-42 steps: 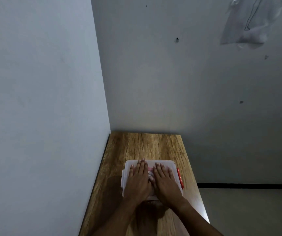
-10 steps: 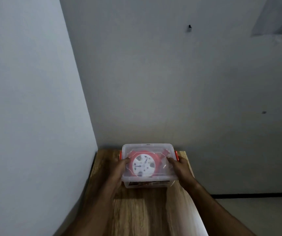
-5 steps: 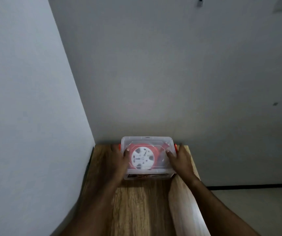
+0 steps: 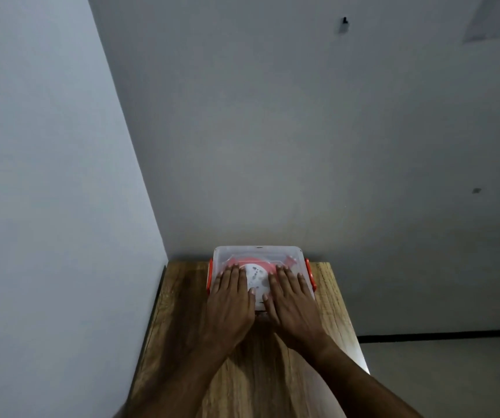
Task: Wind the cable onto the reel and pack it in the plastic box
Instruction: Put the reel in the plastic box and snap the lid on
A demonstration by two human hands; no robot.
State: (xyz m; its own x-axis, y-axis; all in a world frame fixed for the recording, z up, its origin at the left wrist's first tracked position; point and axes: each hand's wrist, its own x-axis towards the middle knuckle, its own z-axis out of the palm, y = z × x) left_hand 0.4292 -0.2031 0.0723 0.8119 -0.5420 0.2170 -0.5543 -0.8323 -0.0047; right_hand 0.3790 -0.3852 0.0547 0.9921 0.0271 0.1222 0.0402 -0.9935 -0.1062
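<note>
Both hands, left hand (image 4: pixel 231 297) and right hand (image 4: pixel 291 300), lie flat and unclenched on the plastic box (image 4: pixel 259 254) lid; the reel (image 4: pixel 256 274) is packed inside, so little appears to remain.

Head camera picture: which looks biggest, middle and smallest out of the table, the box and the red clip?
1. Table, biggest.
2. Box, middle; the hands hide part of it.
3. Red clip, smallest.
</note>
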